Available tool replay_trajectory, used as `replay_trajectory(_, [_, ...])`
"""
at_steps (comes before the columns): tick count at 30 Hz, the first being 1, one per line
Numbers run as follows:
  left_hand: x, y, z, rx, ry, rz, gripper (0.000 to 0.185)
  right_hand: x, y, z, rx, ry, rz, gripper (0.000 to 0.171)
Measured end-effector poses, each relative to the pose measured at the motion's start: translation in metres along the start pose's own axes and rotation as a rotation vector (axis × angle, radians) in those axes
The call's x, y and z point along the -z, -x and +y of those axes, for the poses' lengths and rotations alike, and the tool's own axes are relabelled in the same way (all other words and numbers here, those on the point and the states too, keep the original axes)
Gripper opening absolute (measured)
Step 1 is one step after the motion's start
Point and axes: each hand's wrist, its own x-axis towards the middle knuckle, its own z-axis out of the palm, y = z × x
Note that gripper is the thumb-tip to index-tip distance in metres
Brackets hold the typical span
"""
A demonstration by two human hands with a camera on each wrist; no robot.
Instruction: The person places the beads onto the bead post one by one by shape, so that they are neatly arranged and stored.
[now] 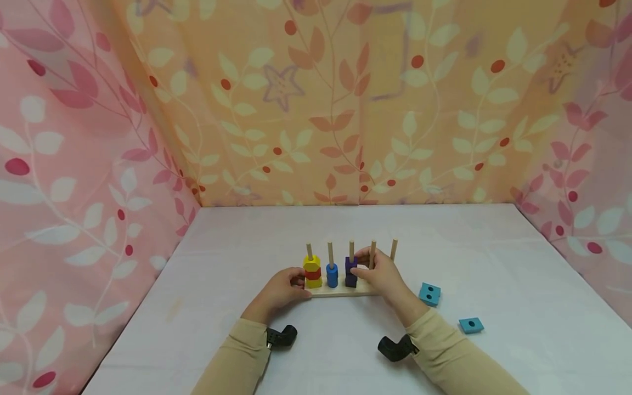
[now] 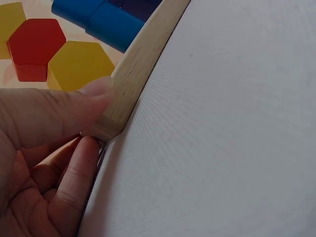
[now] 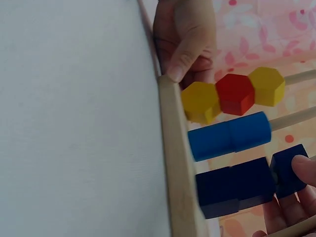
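**A:** Take me across from the left. What do you count?

**B:** From my seat, the left hand (image 1: 280,289) comes first. Its thumb and fingers pinch the left end of the wooden base (image 1: 340,291), which lies on the table near the front, about centre. Five upright pegs (image 1: 372,252) rise from that base. The first carries three hexagon blocks (image 1: 312,272): yellow, red, yellow. The second carries the blue cylinders (image 1: 332,275); the right wrist view shows two of them. The third holds the dark blue square blocks (image 1: 351,272), three as I count them in the right wrist view, and the right hand (image 1: 382,277) has its fingertips closed narrowly on the topmost one. The fourth and fifth pegs stand by that hand.

**A:** Anything loose?

**B:** Two light blue square pieces (image 1: 430,294), lying flat to the right of the base, well apart from the hands. One has two holes, the other (image 1: 471,325) one.

**A:** What can't you see?

**B:** The right hand covers the right end of the base and the foot of the fourth peg. The left wrist view cuts off most of the blocks. Two black camera mounts (image 1: 281,336) sit at the beige sleeves (image 1: 237,356).

**A:** And the setting?

**B:** A white tablecloth (image 1: 237,247), slightly wrinkled. Leaf-patterned curtains (image 1: 74,137) close it in, pink on both sides, orange behind.
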Motion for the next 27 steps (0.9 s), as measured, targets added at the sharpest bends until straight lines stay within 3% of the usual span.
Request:
replay_trajectory(8, [-0.001,0.001,0.000,-0.002,-0.019,0.013,0.048,-0.003,0.000,0.009,0.003,0.002,-0.002,0.030])
replay_trajectory(13, [-0.001,0.001,-0.001,-0.004,0.016,0.003,0.046,0.001,0.004,0.007,0.004,0.027,-0.021,0.043])
replay_trajectory(20, [-0.001,0.001,-0.002,-0.005,0.023,-0.005,0.045,0.018,0.014,0.000,0.048,-0.004,-0.094,0.061])
replay_trajectory(27, [-0.002,0.002,-0.002,0.020,0.034,0.000,0.045,0.042,0.032,-0.006,0.132,0.011,-0.140,0.066])
